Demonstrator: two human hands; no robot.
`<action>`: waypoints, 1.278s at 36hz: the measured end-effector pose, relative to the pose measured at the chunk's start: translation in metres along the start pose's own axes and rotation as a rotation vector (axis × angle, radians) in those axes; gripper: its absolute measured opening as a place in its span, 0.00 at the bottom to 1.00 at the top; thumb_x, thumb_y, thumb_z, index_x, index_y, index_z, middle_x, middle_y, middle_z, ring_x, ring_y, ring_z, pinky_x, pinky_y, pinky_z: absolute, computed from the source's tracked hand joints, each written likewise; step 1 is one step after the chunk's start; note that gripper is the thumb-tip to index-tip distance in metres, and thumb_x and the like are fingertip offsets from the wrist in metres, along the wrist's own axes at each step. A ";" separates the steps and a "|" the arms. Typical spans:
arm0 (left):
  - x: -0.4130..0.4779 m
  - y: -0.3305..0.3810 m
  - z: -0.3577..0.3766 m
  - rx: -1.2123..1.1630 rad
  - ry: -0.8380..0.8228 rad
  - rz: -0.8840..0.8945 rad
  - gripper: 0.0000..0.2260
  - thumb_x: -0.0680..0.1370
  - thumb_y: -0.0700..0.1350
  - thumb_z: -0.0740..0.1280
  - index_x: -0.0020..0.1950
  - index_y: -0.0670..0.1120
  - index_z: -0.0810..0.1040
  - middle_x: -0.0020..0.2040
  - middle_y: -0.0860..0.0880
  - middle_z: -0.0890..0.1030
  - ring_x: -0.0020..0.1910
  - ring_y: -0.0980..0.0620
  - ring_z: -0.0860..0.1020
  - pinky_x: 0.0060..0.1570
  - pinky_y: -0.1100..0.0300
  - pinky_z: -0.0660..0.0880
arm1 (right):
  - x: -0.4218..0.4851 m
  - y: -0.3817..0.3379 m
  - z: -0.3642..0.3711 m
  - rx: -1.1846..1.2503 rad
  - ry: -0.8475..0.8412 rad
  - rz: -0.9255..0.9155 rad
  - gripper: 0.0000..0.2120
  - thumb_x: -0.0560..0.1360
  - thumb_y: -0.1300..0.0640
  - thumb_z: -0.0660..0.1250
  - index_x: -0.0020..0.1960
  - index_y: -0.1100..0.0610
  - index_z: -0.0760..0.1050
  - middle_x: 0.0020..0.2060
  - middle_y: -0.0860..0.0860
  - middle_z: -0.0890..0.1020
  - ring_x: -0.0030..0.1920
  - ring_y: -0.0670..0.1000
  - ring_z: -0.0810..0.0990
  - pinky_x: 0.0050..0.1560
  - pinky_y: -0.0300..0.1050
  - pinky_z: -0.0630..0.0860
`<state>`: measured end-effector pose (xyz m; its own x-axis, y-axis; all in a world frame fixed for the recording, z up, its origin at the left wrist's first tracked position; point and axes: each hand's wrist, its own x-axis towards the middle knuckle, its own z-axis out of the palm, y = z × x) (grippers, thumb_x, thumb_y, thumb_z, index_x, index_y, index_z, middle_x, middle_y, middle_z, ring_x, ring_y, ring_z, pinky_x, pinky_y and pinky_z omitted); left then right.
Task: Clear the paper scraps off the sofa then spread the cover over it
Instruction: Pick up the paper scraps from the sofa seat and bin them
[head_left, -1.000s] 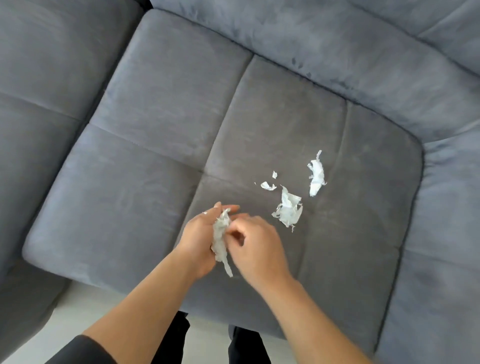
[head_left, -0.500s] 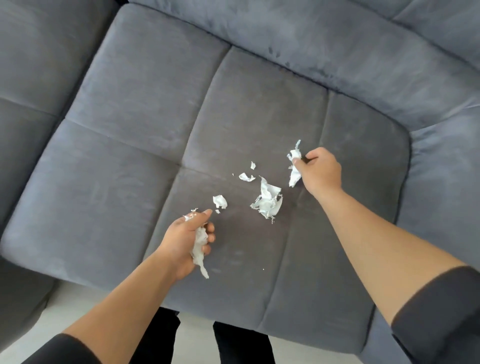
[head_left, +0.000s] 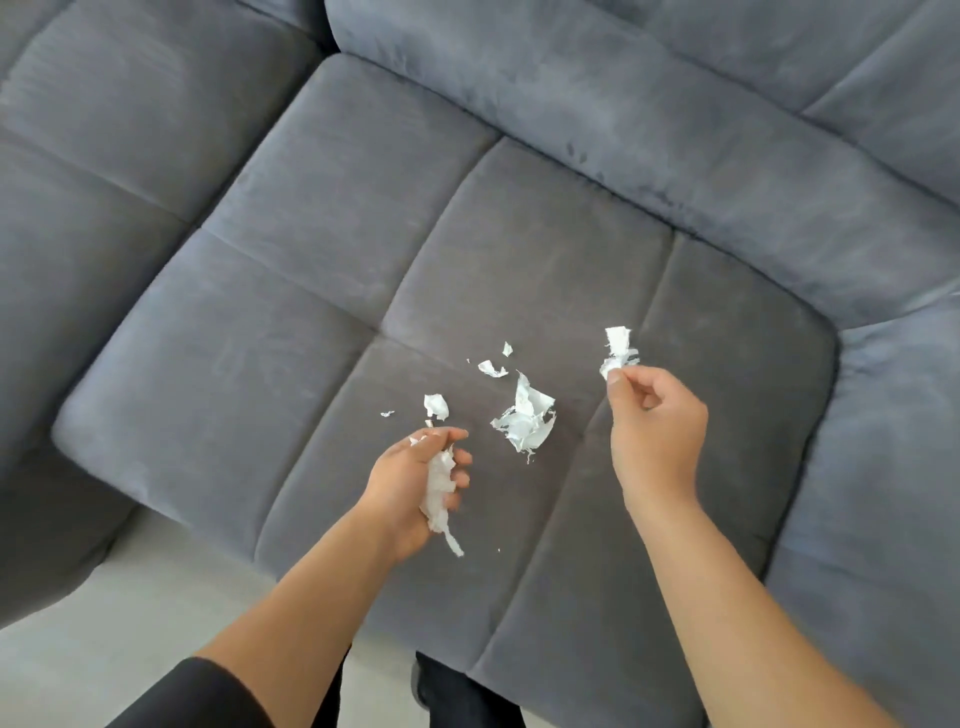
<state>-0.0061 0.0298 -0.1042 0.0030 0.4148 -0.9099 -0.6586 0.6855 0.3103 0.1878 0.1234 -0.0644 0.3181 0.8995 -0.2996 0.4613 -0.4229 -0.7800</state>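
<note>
Several scraps (head_left: 524, 421) lie mid-seat on the sofa (head_left: 311, 234). Left grip (head_left: 410, 483) curls round a wad (head_left: 439, 488), right grip (head_left: 654, 431) pinches one strip (head_left: 618, 348). Feather-light, flimsy stuff I'd guess, so pinch each at its bulk.

A pale, off-white floor (head_left: 104, 618) filled the corner of the view from about 7 to 8 o'clock. It was smooth and unpatterned, with a soft shadow along its upper edge. A narrow strip of the same floor showed at 6 o'clock, between two black trouser legs (head_left: 467, 701) that ran off the bottom edge. Beside the right leg sat a rounded dark shape, possibly the toe of a shoe (head_left: 418, 687), though it was too dim there to be sure. A black sleeve (head_left: 197, 696) crossed the floor at 7 o'clock.
</note>
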 end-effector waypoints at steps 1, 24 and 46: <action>-0.005 -0.004 0.004 -0.024 -0.013 -0.004 0.10 0.84 0.41 0.60 0.56 0.41 0.81 0.43 0.43 0.83 0.33 0.47 0.80 0.25 0.62 0.70 | -0.015 -0.012 -0.004 0.043 -0.080 0.006 0.04 0.77 0.58 0.70 0.44 0.52 0.81 0.40 0.47 0.83 0.38 0.41 0.79 0.43 0.33 0.74; -0.171 -0.012 -0.140 -0.716 0.037 0.040 0.14 0.77 0.55 0.69 0.55 0.46 0.79 0.45 0.46 0.76 0.29 0.50 0.73 0.35 0.59 0.71 | -0.272 -0.092 0.056 0.022 -0.670 0.102 0.03 0.79 0.56 0.67 0.49 0.51 0.78 0.47 0.49 0.83 0.50 0.51 0.82 0.50 0.49 0.78; -0.478 -0.164 -0.656 -1.250 0.124 0.609 0.10 0.75 0.40 0.59 0.42 0.36 0.79 0.40 0.38 0.80 0.40 0.42 0.82 0.48 0.54 0.77 | -0.847 -0.098 0.285 -0.534 -1.495 -0.952 0.11 0.74 0.59 0.72 0.50 0.43 0.80 0.48 0.40 0.76 0.51 0.39 0.78 0.50 0.30 0.70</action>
<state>-0.3933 -0.6734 0.0996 -0.5457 0.3505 -0.7612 -0.7596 -0.5905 0.2726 -0.3634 -0.5656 0.1095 -0.9446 0.0364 -0.3262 0.2991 0.5048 -0.8098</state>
